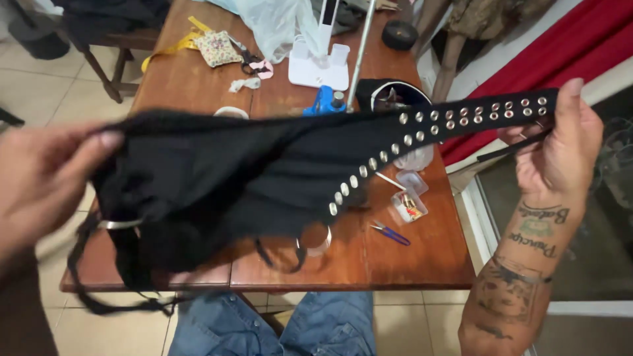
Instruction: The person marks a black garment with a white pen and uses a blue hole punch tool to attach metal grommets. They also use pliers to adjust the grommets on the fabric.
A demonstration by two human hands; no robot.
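Left hand [39,175] and right hand [560,148] are gripping the black studded fabric garment [264,171] in their fingers, stretching it over the wooden worktop [422,257]; studs already set; purple-handled snips [390,233] lying idle.

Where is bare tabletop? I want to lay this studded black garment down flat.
Bare wood lies at the near right corner, beyond the purple snips, and at far left beside the floral pincushion. The far middle around the white stand is crowded.

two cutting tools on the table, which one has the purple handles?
The small snips lying near the table's front right corner, beside the clear plastic box. The other pair, the scissors at the far end by the floral pincushion, has dark handles.
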